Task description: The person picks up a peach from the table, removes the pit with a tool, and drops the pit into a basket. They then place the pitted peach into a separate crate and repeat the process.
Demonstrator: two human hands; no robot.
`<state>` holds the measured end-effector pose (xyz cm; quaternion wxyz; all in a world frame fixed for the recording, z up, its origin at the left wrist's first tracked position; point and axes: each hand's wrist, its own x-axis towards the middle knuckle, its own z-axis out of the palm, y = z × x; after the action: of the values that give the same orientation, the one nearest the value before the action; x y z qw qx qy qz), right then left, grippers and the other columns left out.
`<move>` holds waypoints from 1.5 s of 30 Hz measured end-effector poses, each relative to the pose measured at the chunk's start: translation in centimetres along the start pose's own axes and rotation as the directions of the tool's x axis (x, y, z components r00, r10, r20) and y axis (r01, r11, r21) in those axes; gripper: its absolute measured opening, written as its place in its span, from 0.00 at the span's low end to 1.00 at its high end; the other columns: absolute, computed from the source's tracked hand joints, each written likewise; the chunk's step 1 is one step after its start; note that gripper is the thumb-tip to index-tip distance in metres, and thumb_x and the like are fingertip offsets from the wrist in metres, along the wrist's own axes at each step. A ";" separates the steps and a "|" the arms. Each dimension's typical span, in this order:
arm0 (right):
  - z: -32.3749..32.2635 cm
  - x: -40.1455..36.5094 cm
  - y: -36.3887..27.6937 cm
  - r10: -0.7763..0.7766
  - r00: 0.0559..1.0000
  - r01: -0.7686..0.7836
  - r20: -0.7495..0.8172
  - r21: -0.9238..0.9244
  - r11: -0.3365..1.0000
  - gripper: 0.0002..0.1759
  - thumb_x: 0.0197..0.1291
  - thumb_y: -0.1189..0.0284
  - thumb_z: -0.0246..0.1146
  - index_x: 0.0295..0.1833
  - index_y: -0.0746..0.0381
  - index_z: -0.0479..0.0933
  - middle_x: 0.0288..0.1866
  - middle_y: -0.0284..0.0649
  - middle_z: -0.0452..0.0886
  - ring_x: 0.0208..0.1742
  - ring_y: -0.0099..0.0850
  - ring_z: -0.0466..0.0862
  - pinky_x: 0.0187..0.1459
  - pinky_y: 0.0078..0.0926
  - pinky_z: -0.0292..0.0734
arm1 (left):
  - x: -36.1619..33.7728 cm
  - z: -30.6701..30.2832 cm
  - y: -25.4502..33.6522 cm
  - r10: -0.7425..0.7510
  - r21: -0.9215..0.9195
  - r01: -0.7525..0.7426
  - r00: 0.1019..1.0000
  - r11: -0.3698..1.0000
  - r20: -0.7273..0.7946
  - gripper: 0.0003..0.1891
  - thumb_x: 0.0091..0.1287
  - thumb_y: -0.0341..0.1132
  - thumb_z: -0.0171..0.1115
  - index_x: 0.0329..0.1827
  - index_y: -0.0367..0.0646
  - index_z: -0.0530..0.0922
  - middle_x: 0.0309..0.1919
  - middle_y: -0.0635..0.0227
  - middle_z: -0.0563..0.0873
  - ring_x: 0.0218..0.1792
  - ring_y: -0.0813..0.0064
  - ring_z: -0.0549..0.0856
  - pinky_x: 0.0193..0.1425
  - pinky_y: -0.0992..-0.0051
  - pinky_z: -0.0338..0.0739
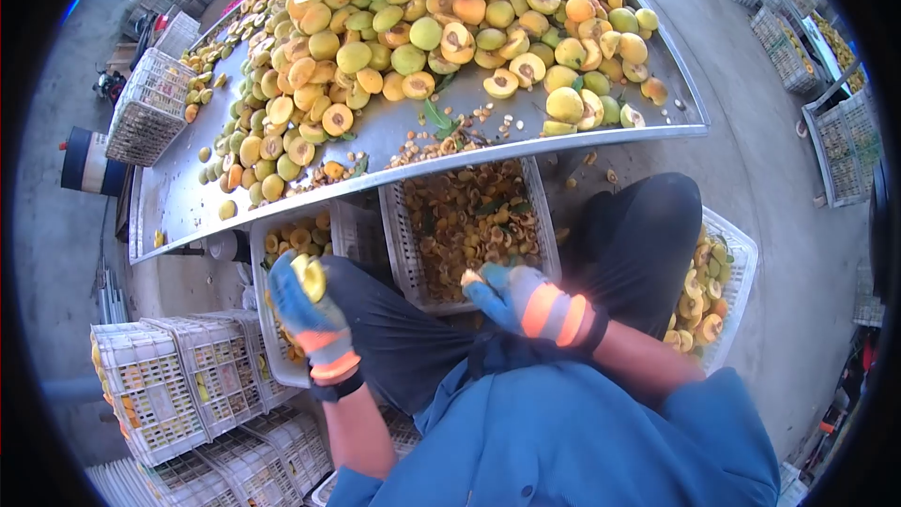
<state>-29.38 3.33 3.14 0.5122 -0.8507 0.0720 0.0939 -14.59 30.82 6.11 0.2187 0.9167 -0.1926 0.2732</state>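
Steel table point(394, 136) fills the top of our head view, heaped with fruit point(422, 28), whole and halved, over a concrete floor. Under its edge, between our knees, sits a crate point(546, 225) of brownish pits. Our gloved left hand point(314, 319) curls around a half point(310, 277), cut face up, above a second crate point(255, 253). Our gloved right hand point(530, 305) is closed, fingertips pinching a small pale piece point(469, 278) we cannot identify, over the pit crate's near rim.
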 end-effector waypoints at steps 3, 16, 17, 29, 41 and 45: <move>0.8 0.2 0.8 -0.001 1.000 -0.001 0.014 0.109 0.994 0.26 0.82 0.51 0.54 0.47 0.64 0.83 0.39 0.59 0.87 0.44 0.61 0.87 0.50 0.53 0.80 | 0.7 -0.1 -9.4 -0.295 -0.137 0.281 0.950 0.950 -0.100 0.17 0.75 0.34 0.69 0.61 0.33 0.82 0.54 0.54 0.86 0.55 0.60 0.86 0.63 0.62 0.80; -2.0 0.9 3.8 -0.236 0.971 0.234 -0.039 -0.057 0.971 0.17 0.81 0.63 0.57 0.60 0.64 0.80 0.45 0.52 0.87 0.40 0.53 0.90 0.39 0.47 0.84 | 18.3 29.3 7.1 -0.242 -0.280 0.367 0.886 0.887 0.395 0.33 0.67 0.52 0.75 0.67 0.37 0.82 0.62 0.39 0.82 0.62 0.40 0.84 0.68 0.54 0.79; -2.3 0.8 4.3 -0.304 0.952 0.295 -0.038 -0.148 0.944 0.15 0.80 0.65 0.58 0.60 0.65 0.80 0.46 0.53 0.86 0.40 0.53 0.90 0.38 0.46 0.84 | 18.4 30.3 7.7 -0.304 -0.190 0.400 0.868 0.897 0.393 0.35 0.61 0.49 0.78 0.68 0.38 0.80 0.67 0.35 0.77 0.62 0.37 0.83 0.68 0.55 0.79; -4.1 4.4 1.5 0.045 0.989 0.063 -0.142 0.673 0.737 0.08 0.84 0.71 0.55 0.53 0.61 0.79 0.35 0.23 0.76 0.35 0.14 0.74 0.38 0.21 0.73 | 12.5 20.6 7.8 -0.205 -0.624 0.781 0.612 0.006 0.764 0.14 0.68 0.36 0.67 0.52 0.40 0.80 0.38 0.66 0.83 0.34 0.72 0.83 0.35 0.73 0.78; -2.5 3.3 -2.2 -0.279 0.928 0.354 -0.247 0.346 0.869 0.17 0.83 0.65 0.58 0.59 0.69 0.82 0.42 0.49 0.87 0.42 0.36 0.85 0.46 0.35 0.81 | 1.6 6.7 15.5 -0.252 -0.675 0.511 0.666 -0.532 0.702 0.14 0.80 0.37 0.50 0.60 0.39 0.76 0.52 0.54 0.86 0.53 0.57 0.88 0.61 0.57 0.87; -1.6 1.9 -2.8 -0.125 0.982 0.179 -0.142 0.482 0.858 0.21 0.84 0.60 0.58 0.61 0.69 0.82 0.48 0.52 0.89 0.47 0.39 0.88 0.53 0.34 0.82 | 0.1 6.2 15.8 -0.263 -0.655 0.510 0.640 -0.557 0.722 0.18 0.82 0.44 0.50 0.56 0.36 0.79 0.50 0.55 0.85 0.51 0.59 0.86 0.61 0.59 0.85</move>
<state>-26.79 3.15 5.79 0.7134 -0.6986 0.0530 -0.0133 -19.45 14.53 6.16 0.9129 0.3572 0.0630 -0.1871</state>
